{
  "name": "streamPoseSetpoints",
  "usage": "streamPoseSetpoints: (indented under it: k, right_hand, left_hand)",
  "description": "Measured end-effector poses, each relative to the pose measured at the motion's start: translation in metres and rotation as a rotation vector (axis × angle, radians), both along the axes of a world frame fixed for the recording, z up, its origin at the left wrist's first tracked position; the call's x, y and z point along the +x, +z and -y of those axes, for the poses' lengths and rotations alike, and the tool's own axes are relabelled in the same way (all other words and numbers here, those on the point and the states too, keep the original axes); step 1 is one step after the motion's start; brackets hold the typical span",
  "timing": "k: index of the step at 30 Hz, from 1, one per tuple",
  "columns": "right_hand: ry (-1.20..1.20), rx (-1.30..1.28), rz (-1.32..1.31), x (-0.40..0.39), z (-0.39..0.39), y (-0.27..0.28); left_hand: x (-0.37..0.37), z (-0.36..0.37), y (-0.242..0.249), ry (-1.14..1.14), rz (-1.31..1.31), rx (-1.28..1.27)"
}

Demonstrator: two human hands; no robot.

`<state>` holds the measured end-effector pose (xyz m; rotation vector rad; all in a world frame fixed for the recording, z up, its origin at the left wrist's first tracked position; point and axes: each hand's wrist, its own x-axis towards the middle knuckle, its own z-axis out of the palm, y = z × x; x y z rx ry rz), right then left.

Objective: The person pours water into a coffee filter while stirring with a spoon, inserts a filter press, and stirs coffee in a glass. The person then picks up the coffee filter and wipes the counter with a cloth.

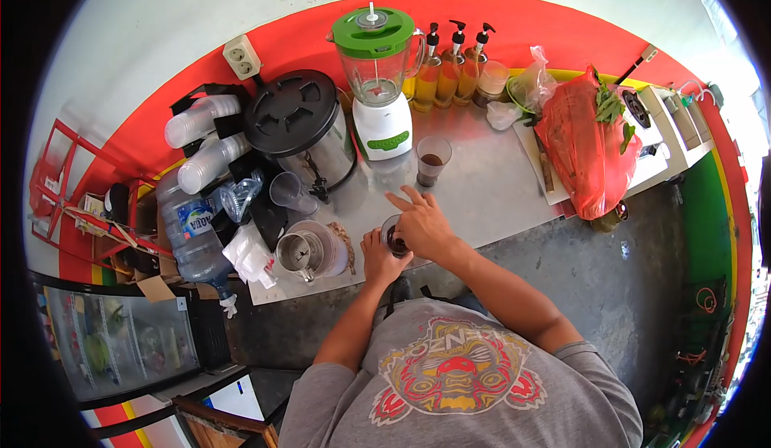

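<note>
A clear cup (391,236) with dark contents stands near the front edge of the metal table. My left hand (381,258) is wrapped around its left side. Over the cup's mouth is my right hand (426,225), with its thumb and forefinger brought together at the rim and other fingers raised. Whatever that pinch holds is hidden. Just beyond, a second clear cup (432,160) has brown contents in its lower part. To the left are an empty clear cup (292,194) and a metal mug (300,252) resting on a pale plastic container (336,252).
Behind stand a green-lidded blender (384,130), a black-lidded steel dispenser (309,135) and several pump bottles (447,78). A red plastic bag (582,151) lies on the right. Stacked plastic cups (205,118) and a large water bottle (193,235) are on the left.
</note>
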<state>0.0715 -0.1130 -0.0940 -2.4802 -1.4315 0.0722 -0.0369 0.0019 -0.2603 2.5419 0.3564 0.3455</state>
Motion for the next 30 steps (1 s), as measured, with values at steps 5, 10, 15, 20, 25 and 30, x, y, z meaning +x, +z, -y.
streamPoseSetpoints:
  k: [5,10,15,20,25,30]
  right_hand:
    - [-0.011,-0.05,-0.085,0.002,0.001,-0.01]
    - [-0.071,0.063,0.068,-0.008,-0.005,-0.013]
    - [-0.084,-0.063,0.112,-0.022,-0.011,0.006]
    - [-0.171,-0.089,0.052,-0.032,-0.016,0.02]
    - [-0.037,-0.22,0.14,-0.029,-0.011,0.007]
    - [-0.118,-0.152,0.247,-0.024,-0.016,0.007]
  left_hand:
    - [0.001,-0.001,-0.005,0.001,0.022,-0.05]
    - [0.001,-0.003,-0.002,-0.026,0.021,-0.032]
    - [0.004,-0.005,-0.002,-0.022,0.011,0.005]
    - [0.003,-0.005,-0.006,-0.025,0.009,-0.025]
    - [0.0,-0.003,-0.006,0.009,0.014,-0.064]
    - [0.001,-0.005,-0.007,-0.029,0.028,-0.034]
